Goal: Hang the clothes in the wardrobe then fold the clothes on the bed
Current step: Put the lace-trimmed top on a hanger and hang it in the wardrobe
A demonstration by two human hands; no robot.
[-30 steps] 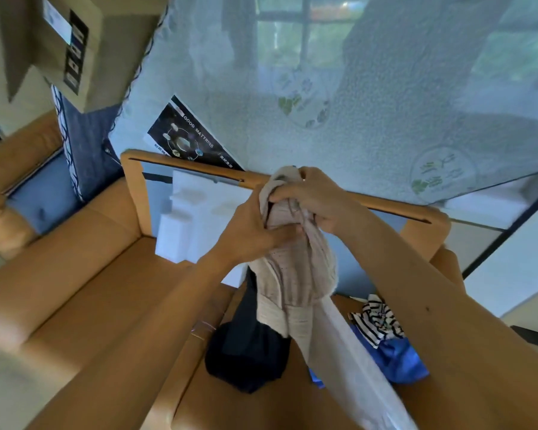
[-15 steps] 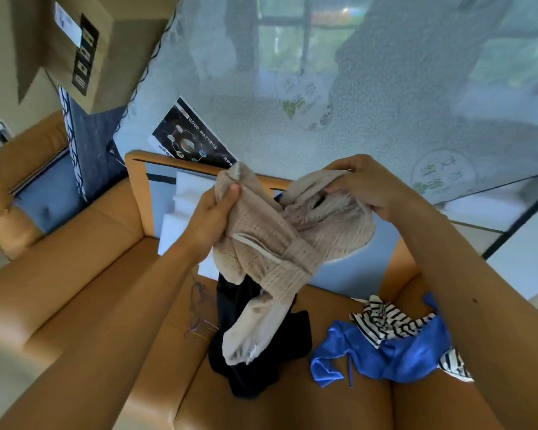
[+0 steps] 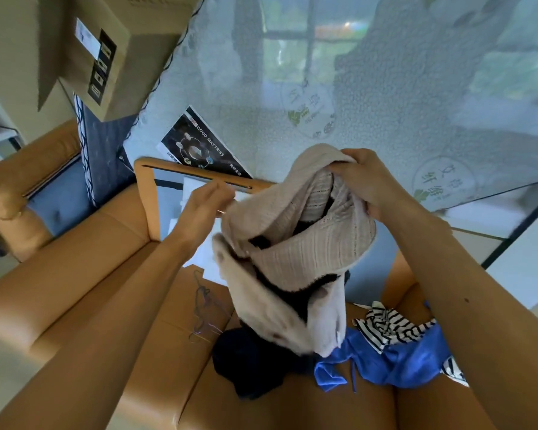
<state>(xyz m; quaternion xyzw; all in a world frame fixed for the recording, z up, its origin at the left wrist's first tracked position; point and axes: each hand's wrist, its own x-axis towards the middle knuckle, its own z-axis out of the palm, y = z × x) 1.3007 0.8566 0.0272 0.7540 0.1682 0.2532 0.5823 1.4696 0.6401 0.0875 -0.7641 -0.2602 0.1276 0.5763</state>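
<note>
Where my forearms come in: bare, from the two lower corners, stretched forward over the tan sofa.
Dark garment: crumpled on the seat cushion, right under the cloth I am holding up.
Blue garment: bunched on the seat just right of the dark one, beside my right forearm.
Striped garment: black and white, lying against the far side of the blue one.
Wire thing: thin, on the seat left of the dark garment; too fine for me to tell what it is.
Beige knit garment: up in the air above the seat, twisted, its lower end drooping close over the dark garment; dark cloth shows between its folds.
Right hand: clenched around the bunched top of the beige knit.
Left hand: at the knit's left edge, fingers blurred; I cannot tell whether they pinch it or only touch.
White foam block: past the sofa arm, partly behind my left wrist.
Mattress: plastic-wrapped, leaning behind the sofa, a printed label at its lower left.
Cardboard box: upper left, beside the mattress.
</note>
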